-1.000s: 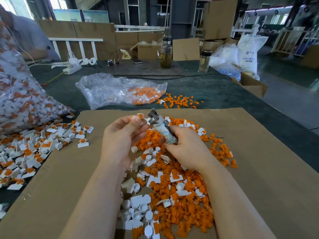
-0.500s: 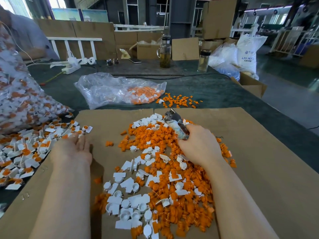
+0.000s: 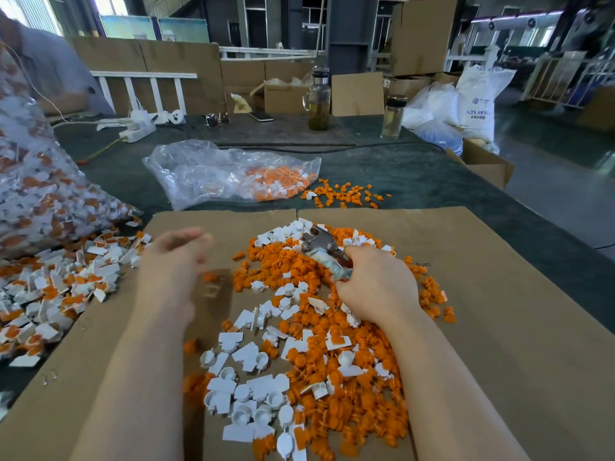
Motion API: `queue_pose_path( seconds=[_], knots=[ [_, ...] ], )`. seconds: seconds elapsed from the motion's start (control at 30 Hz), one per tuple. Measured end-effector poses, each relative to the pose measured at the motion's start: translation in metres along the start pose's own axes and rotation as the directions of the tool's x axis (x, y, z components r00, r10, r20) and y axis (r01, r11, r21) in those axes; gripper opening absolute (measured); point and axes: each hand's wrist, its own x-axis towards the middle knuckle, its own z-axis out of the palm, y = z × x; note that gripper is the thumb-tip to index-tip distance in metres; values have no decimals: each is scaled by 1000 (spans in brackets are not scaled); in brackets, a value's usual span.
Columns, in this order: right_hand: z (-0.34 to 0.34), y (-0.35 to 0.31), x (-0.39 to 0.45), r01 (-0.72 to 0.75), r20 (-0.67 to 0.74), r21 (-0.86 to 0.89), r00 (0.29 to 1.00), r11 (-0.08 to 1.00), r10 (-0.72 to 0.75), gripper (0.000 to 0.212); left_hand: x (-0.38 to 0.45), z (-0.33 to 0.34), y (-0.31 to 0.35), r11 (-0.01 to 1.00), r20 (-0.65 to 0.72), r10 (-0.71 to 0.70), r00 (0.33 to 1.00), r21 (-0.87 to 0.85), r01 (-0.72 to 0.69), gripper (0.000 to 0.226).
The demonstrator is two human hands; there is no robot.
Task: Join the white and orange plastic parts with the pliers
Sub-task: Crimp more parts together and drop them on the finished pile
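Pliers [image 3: 324, 252] are sitting in our right hand [image 3: 376, 287], fingers curling round the handles, jaws pointing up over the orange parts [image 3: 336, 357] and white parts [image 3: 246, 354] heaped on the cardboard [image 3: 499, 327]. Our left hand [image 3: 173, 261] is hovering blurred, fingers loose, holding nothing, beside joined pieces [image 3: 56, 294]. Since half a second ago, it is swinging back toward the heap.

Daylight floods a workshop bench from windows at the far wall
The left hand [image 3: 173, 261] is smeared by motion blur; the cardboard sheet [image 3: 499, 294] is evenly lit with soft shadows beneath both arms, and wide-angle distortion bends the frame edges
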Motion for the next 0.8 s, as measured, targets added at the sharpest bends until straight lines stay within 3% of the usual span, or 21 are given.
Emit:
queue_pose_path(
  seconds=[0.1, 0.17, 0.3, 0.5, 0.67, 0.8],
  knots=[
    [2, -2, 0, -2, 2, -3, 1000, 1000, 2, 20, -6, 18, -10, 921, 277, 39, 960, 363, -143, 10],
    [2, -3, 0, 4, 13, -6, 1000, 1000, -4, 28, -8, 25, -14, 824, 351, 23, 936, 523, -216, 11],
    [3, -4, -1, 3, 30, 9, 1000, 1000, -3, 26, -8, 26, -17, 654, 379, -31, 925, 707, -268, 15],
    [6, -6, 2, -38, 57, 8, 998, 999, 38, 22, -10, 30, -14, 526, 379, -26, 925, 792, -310, 24],
    [8, -6, 2, -52, 66, 25, 997, 998, 50, 18, -10, 29, -14, 492, 357, 6, 934, 812, -313, 15],
    [8, -5, 1, -53, 15, 17, 999, 998, 52, 17, -12, 29, -14, 674, 354, 70, 933, 672, -306, 15]
  ],
)
